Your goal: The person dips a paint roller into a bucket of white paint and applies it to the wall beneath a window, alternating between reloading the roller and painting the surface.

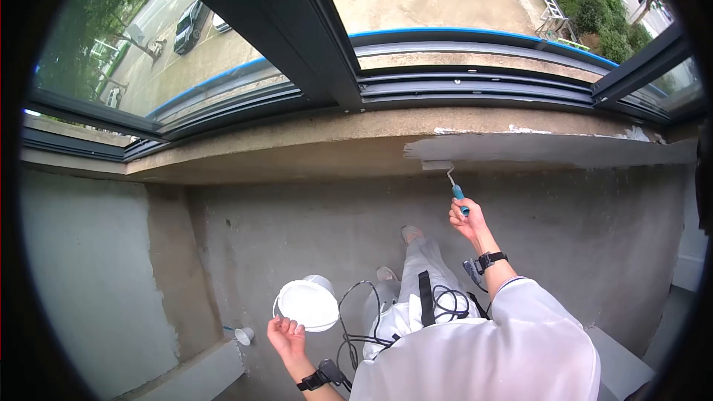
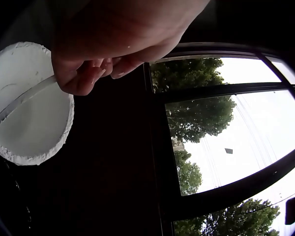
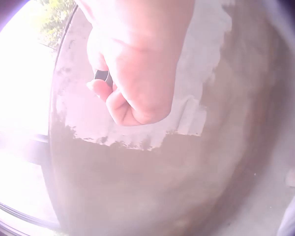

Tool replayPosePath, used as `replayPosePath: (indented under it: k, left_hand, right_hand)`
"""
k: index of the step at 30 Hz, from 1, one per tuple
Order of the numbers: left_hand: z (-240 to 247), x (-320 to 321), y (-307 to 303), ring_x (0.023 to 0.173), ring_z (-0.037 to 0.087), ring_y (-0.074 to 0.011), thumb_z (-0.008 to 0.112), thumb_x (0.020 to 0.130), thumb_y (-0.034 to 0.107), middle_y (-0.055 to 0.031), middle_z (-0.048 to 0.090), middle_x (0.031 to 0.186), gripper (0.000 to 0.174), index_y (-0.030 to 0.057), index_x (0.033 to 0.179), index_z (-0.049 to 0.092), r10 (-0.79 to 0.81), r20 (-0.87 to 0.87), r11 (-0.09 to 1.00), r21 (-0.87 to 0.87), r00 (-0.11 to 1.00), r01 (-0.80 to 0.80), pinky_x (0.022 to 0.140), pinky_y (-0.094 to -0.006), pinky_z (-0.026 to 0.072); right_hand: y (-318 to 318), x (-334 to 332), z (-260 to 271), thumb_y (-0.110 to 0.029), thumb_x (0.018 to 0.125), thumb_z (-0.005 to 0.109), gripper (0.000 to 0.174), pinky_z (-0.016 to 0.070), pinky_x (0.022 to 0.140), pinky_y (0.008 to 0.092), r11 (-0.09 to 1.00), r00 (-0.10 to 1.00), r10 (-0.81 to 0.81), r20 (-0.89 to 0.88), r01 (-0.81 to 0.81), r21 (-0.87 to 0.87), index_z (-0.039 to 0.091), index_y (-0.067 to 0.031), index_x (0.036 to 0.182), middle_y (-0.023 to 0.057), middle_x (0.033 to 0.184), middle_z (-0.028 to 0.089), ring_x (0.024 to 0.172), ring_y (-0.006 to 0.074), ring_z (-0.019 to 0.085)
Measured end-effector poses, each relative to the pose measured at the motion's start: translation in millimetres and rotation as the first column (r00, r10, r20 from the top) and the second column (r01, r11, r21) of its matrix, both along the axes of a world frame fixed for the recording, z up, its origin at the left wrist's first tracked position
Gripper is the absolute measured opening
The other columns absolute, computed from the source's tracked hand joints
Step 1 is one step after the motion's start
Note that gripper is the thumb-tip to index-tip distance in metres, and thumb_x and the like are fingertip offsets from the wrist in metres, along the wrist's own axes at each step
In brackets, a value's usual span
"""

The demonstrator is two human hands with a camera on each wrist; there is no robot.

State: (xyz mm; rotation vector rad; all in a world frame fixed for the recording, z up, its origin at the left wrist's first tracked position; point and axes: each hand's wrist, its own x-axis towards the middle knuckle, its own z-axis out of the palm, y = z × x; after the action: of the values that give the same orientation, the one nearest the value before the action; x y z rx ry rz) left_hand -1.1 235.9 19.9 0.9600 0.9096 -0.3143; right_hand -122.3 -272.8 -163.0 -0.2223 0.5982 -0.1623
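My right hand (image 1: 468, 219) grips the teal handle of a small paint roller (image 1: 458, 193). The roller's head lies against the wall just under the window ledge, at the left end of a wet pale grey coat (image 1: 512, 150). In the right wrist view the fingers (image 3: 132, 115) curl round the handle, and the hand hides most of the roller. Low on the left, my left hand (image 1: 287, 336) holds a white bucket (image 1: 308, 304) by its handle. Seen from the left wrist, the fingers hook the bucket's strap-like handle (image 2: 24, 98), with white paint crusted along the rim.
Dark window frames (image 1: 475, 85) run above the ledge (image 1: 297, 145). A white cup (image 1: 243, 336) sits on the floor at left. Black cables (image 1: 364, 338) hang at my waist. Bare grey-brown wall (image 1: 312, 163) continues left of the coated part.
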Motion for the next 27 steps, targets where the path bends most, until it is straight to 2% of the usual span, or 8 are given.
replayPosePath:
  k: [4, 6, 8, 12, 17, 21, 27]
  left_hand:
    - [-4, 14, -9, 0.044, 0.027, -0.01, 0.053, 0.084, 0.017, 0.0048, 0.027, 0.053, 0.021, 0.0152, 0.068, 0.039, -0.131, 0.081, 0.991, -0.016, 0.988, 0.133, 0.044, -0.0276, 0.0269]
    - [0, 22, -17, 0.044, 0.027, -0.01, 0.052, 0.083, 0.016, 0.0046, 0.028, 0.053, 0.019, 0.015, 0.068, 0.039, -0.193, 0.098, 0.981, 0.029, 0.976, 0.191, 0.044, -0.0278, 0.0269]
    - [1, 32, -17, 0.044, 0.027, -0.0099, 0.052, 0.082, 0.016, 0.0044, 0.029, 0.053, 0.018, 0.015, 0.069, 0.039, -0.235, 0.142, 0.972, 0.009, 0.962, 0.236, 0.044, -0.0278, 0.0272]
    - [10, 46, -16, 0.043, 0.027, -0.0102, 0.051, 0.082, 0.016, 0.0039, 0.028, 0.053, 0.02, 0.0155, 0.067, 0.039, -0.265, 0.19, 0.964, 0.022, 0.945, 0.266, 0.042, -0.0277, 0.0271]
    - [14, 50, 3, 0.043, 0.028, -0.0098, 0.05, 0.082, 0.016, 0.004, 0.028, 0.052, 0.02, 0.0155, 0.066, 0.038, -0.267, 0.225, 0.961, -0.016, 0.937, 0.277, 0.042, -0.0274, 0.027]
    - [6, 43, 44, 0.042, 0.025, -0.0103, 0.051, 0.08, 0.018, 0.0044, 0.026, 0.053, 0.02, 0.0166, 0.064, 0.038, -0.192, 0.202, 0.976, -0.065, 0.96, 0.208, 0.041, -0.027, 0.0271]
    - [-14, 18, 112, 0.042, 0.027, -0.0104, 0.052, 0.08, 0.018, 0.0044, 0.028, 0.051, 0.02, 0.0171, 0.066, 0.038, -0.044, 0.145, 0.989, -0.13, 0.988, 0.063, 0.039, -0.0277, 0.0265]
  right_hand:
    - [9, -31, 63, -0.008, 0.089, 0.051, 0.012, 0.0231, 0.04, 0.0225, 0.996, 0.994, -0.074, 0.077, 0.077, -0.037, 0.047, -0.0054, 0.078, 0.0002, 0.051, 0.041, 0.041, 0.0066, 0.03]
    - [20, -48, 99, -0.007, 0.088, 0.052, 0.006, 0.024, 0.04, 0.0225, 0.99, 0.985, -0.119, 0.121, 0.127, -0.063, 0.049, -0.0046, 0.084, 0.0004, 0.051, 0.041, 0.041, 0.0069, 0.031]
    - [29, -65, 137, -0.007, 0.087, 0.053, 0.004, 0.0249, 0.04, 0.0227, 0.98, 0.987, -0.04, 0.158, 0.07, -0.185, 0.049, -0.0045, 0.089, 0.0009, 0.052, 0.041, 0.041, 0.0075, 0.032]
    - [34, -91, 183, -0.005, 0.086, 0.052, 0.008, 0.0255, 0.04, 0.0227, 0.983, 0.974, -0.02, 0.224, 0.06, -0.174, 0.05, -0.0045, 0.094, 0.0012, 0.051, 0.041, 0.041, 0.008, 0.033]
    - [43, -100, 211, -0.005, 0.086, 0.052, 0.01, 0.0253, 0.04, 0.0227, 0.973, 0.968, -0.026, 0.25, 0.082, -0.216, 0.05, -0.0042, 0.095, 0.0013, 0.052, 0.041, 0.041, 0.008, 0.033]
    - [46, -95, 220, -0.005, 0.085, 0.052, 0.01, 0.0252, 0.039, 0.0227, 0.963, 0.975, -0.018, 0.223, 0.077, -0.258, 0.049, -0.0048, 0.094, 0.0008, 0.052, 0.041, 0.041, 0.0079, 0.033]
    - [40, -79, 200, -0.006, 0.086, 0.053, 0.008, 0.025, 0.039, 0.0225, 0.959, 0.987, 0.039, 0.157, 0.007, -0.284, 0.05, -0.0047, 0.094, 0.0012, 0.052, 0.043, 0.041, 0.0078, 0.033]
